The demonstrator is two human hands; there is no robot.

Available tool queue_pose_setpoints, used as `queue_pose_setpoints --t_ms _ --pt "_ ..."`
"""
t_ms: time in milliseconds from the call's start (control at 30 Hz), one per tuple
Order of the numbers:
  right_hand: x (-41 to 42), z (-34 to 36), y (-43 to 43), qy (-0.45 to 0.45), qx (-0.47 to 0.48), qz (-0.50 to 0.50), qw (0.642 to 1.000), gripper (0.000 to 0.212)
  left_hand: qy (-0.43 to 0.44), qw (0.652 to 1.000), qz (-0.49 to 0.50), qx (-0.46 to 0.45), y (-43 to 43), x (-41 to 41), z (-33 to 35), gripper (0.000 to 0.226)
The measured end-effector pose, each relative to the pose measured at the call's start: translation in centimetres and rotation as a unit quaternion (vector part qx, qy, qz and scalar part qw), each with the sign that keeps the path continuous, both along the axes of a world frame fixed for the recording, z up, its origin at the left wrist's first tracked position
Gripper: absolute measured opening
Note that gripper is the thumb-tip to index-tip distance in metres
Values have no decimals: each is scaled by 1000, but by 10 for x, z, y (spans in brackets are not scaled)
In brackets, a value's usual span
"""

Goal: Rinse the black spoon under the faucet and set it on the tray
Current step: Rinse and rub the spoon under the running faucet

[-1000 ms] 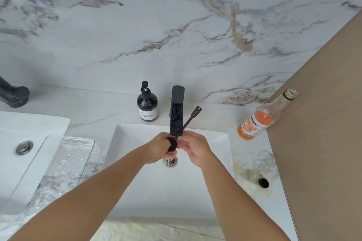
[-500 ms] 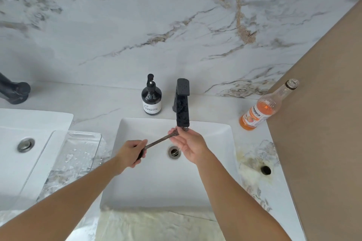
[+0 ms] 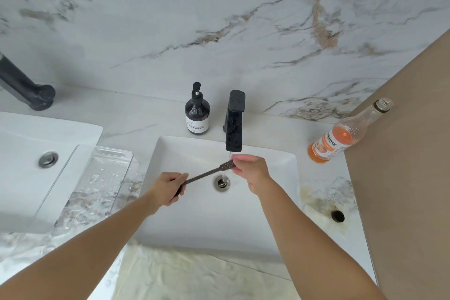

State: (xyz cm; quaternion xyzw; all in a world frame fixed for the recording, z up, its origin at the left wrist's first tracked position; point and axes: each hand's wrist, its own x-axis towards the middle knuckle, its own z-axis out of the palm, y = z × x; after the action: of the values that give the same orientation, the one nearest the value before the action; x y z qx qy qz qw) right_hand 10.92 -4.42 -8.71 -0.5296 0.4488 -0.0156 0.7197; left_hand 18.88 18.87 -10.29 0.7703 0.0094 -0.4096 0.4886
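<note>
My left hand (image 3: 168,187) grips the handle end of the black spoon (image 3: 209,173), a thin black utensil with a perforated flat head. Its head lies under the spout of the black faucet (image 3: 234,126), where a thin stream of water runs down to the drain (image 3: 222,183). My right hand (image 3: 252,170) touches the spoon's head with its fingertips, over the white sink (image 3: 267,202). The clear wet tray (image 3: 97,185) lies on the counter left of the sink, apart from both hands.
A dark soap dispenser (image 3: 197,114) stands left of the faucet. An open bottle with orange liquid (image 3: 341,139) leans at the right by a tan wall. A second sink (image 3: 36,153) and another black faucet (image 3: 24,87) are at the left. A black hole (image 3: 338,216) marks the right counter.
My left hand moved left down the handle and laid the spoon flatter across the sink. Water now runs onto the head, which my right hand holds at the fingertips.
</note>
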Motion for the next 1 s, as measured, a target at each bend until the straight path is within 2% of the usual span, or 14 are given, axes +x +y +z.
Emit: queue_pose_setpoints --t_ms 100,167,233,333,500,667,733,800,900,933,1000 --pt "-5 15 -9 -66 72 11 995 10 14 990 139 -22 -9 8 5 34" --pt "-13 21 -16 -77 89 38 992 12 61 970 226 -64 -15 11 9 29" --pt "-22 27 -26 -69 81 41 993 12 124 952 262 -95 -25 12 13 28" --pt "-39 29 -51 -53 48 1 997 9 213 922 276 -167 -55 11 16 31" --pt "-81 20 -102 -51 43 -82 994 10 289 899 213 -250 -115 -2 13 42" --pt "-119 17 -125 -28 53 -100 993 16 345 856 234 -306 -147 -15 11 32" --pt "-129 17 -121 -14 81 -61 995 20 350 841 251 -328 -151 -17 10 28" --pt "-136 16 -105 17 121 20 992 25 349 830 271 -341 -153 -17 7 23" --pt "-137 17 -64 67 134 214 965 24 388 773 332 -376 -162 -19 1 22" --pt "-133 18 -49 77 125 250 957 26 403 755 348 -383 -165 -20 0 21" --pt "-126 18 -23 95 116 225 963 32 413 747 359 -377 -170 -21 -2 23"
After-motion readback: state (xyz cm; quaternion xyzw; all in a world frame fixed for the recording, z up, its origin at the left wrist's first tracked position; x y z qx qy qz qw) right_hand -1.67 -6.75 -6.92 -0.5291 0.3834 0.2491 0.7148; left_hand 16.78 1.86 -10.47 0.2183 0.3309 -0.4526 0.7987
